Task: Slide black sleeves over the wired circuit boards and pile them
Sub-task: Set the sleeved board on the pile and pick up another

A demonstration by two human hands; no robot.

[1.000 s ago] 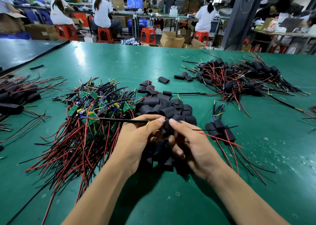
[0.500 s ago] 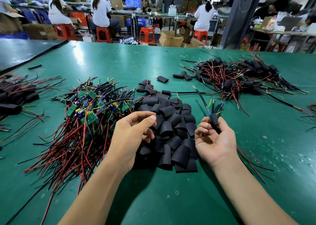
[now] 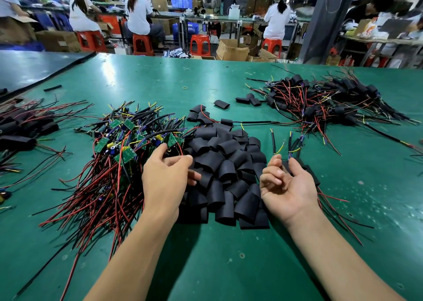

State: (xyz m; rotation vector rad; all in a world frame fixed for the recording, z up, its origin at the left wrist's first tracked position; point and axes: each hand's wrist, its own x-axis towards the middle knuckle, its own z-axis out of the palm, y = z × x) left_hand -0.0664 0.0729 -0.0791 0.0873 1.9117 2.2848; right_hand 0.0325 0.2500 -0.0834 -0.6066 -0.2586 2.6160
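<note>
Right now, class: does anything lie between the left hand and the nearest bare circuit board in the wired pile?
Nothing solid. The left hand has its fingertips at the loose wires; the nearest green circuit board lies just beyond, with only those wires tangled round it.

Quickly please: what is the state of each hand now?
Left hand: fingertips at the circuit board pile; grip cannot be told.
Right hand: open, palm up, holding nothing.

Reaching palm-down with left hand (image 3: 166,181) at sleeve heap's (image 3: 229,163) left edge, grip unclear; holding right hand (image 3: 288,186) palm-up at its right, fingers relaxed.
</note>
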